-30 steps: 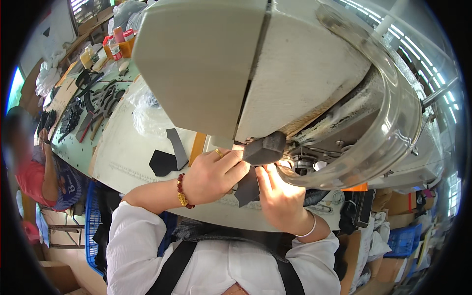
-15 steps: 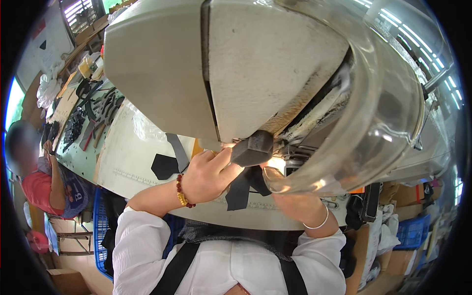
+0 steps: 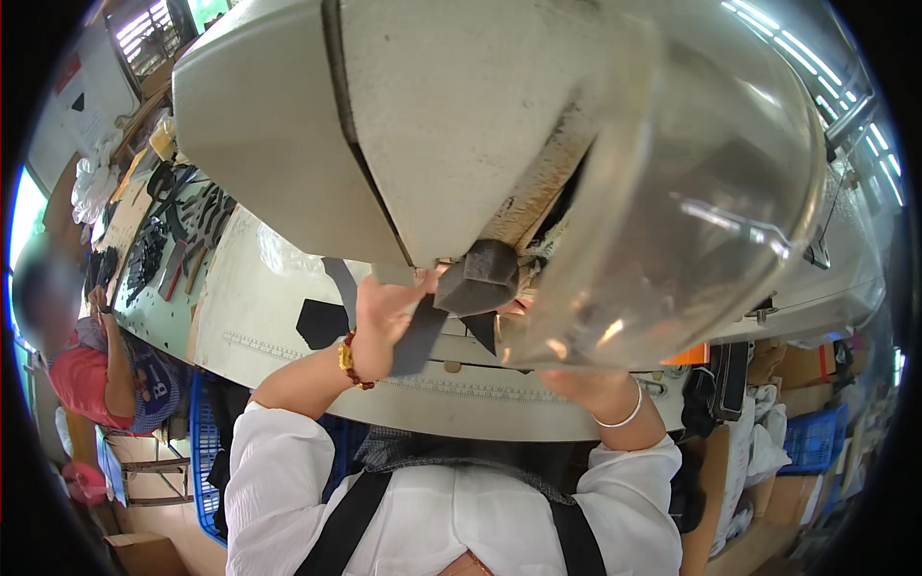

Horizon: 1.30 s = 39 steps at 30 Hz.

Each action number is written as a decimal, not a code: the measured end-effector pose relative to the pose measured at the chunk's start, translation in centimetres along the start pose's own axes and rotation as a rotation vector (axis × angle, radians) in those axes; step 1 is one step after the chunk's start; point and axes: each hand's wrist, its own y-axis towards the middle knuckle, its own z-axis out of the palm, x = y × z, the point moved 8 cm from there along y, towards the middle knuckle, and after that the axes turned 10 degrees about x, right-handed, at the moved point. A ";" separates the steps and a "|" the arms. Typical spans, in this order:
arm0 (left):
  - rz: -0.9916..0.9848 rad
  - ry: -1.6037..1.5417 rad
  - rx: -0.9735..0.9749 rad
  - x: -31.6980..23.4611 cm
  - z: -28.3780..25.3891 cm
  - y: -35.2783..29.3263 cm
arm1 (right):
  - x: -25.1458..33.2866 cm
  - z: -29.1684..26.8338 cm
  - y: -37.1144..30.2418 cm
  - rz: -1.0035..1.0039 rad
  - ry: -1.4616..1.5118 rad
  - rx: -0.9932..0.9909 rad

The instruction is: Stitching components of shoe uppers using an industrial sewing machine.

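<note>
A sewing or leather-goods workshop. A large cream industrial sewing machine [image 3: 451, 125] with a clear curved guard [image 3: 672, 240] stands on a long pale table [image 3: 259, 307] with a ruler printed along its edge. Dark cut pieces of material [image 3: 322, 322] lie on it, and tools and more dark pieces [image 3: 182, 230] crowd the far end. Another worker [image 3: 86, 365] sits at the left. Blue plastic crates [image 3: 812, 437] and cardboard boxes stand on the floor.

A white sign [image 3: 82, 96] with a dark shape hangs upper left; brown cardboard boxes [image 3: 802, 365], seemingly, sit lower right.
</note>
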 end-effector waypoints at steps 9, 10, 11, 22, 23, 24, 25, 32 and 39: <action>-0.241 0.553 0.104 -0.8 -0.6 1.0 | 3.2 -4.7 1.3 -0.227 -0.101 -0.232; 0.163 0.715 0.192 -3.8 1.1 1.2 | 2.2 -4.9 1.7 -0.146 0.121 -0.197; 0.324 0.834 0.254 -4.8 2.0 0.8 | 1.1 -4.3 2.1 -0.026 0.399 -0.161; 0.651 0.969 0.311 -6.8 3.6 -0.3 | -3.1 0.9 -1.0 0.178 1.467 0.103; 0.655 0.935 0.292 -7.1 3.5 -0.2 | -3.4 0.7 -1.5 0.148 1.390 0.115; 0.673 0.965 0.306 -7.3 3.5 -0.2 | -3.7 2.3 -2.1 0.253 1.828 0.141; 0.666 1.006 0.312 -7.4 3.6 -0.1 | -3.6 2.9 -2.5 0.282 2.002 0.154; 0.753 1.008 0.300 -7.8 3.9 -0.2 | -4.2 2.9 -2.6 0.274 1.837 0.129; 0.633 0.959 0.258 -6.0 3.2 -0.6 | -3.2 3.5 -1.5 0.373 1.932 0.133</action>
